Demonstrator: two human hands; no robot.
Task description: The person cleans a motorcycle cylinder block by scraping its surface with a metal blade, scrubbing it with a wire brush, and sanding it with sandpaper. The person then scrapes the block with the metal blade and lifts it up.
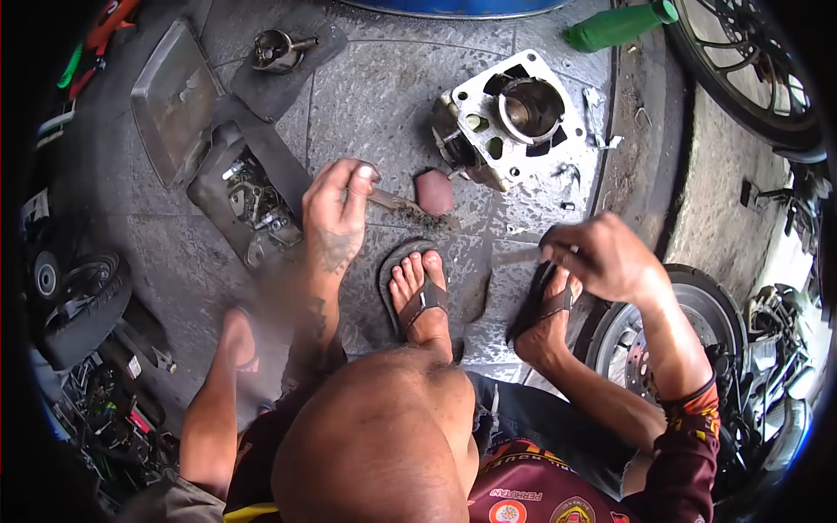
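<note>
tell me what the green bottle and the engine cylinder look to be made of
Green bottle: probably plastic, smooth with a soft sheen. Engine cylinder: likely cast metal, its flat, pale top face looking machined, its side darker and grimy.

We see our left hand (338,205) holding a thin tool (388,200) near a reddish piece (434,192) on the floor (375,96); our right hand (602,257) holds a blurred flat object (518,256).

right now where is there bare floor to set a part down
The floor is bare between the piston and the engine cylinder, up to the blue drum. It's crowded around the pink pad, left hand and parts tray.
</note>
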